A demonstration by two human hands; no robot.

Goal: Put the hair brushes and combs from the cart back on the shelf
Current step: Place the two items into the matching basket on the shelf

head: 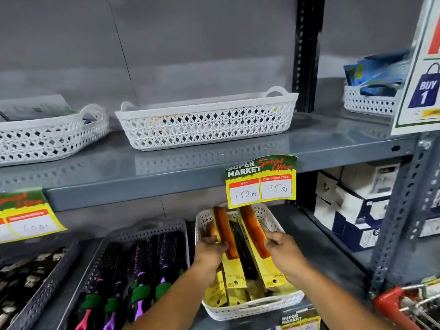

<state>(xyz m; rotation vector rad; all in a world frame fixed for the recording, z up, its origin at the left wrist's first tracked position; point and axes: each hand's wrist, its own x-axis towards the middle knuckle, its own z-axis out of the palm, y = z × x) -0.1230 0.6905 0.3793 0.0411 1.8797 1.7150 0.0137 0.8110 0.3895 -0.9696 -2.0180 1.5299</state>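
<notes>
A white lattice basket (pixel 252 308) on the lower shelf holds several orange and black combs on yellow cards. My left hand (pixel 209 254) grips one carded orange comb (pixel 225 231) over the basket. My right hand (pixel 284 256) grips another carded orange comb (pixel 253 226) beside it, with a black comb (pixel 241 246) lying between them. To the left, a grey basket (pixel 100 253) is filled with several round hair brushes (pixel 140 265) with purple and pink handles. The cart's red handle (pixel 392 306) shows at the bottom right.
The upper shelf (pixel 214 167) carries an empty-looking white basket (pixel 207 122), another white basket (pixel 47 136) at the left and one (pixel 369 101) with blue packs at the right. A price tag (pixel 262 182) hangs over the comb basket. White boxes (pixel 357 203) sit right.
</notes>
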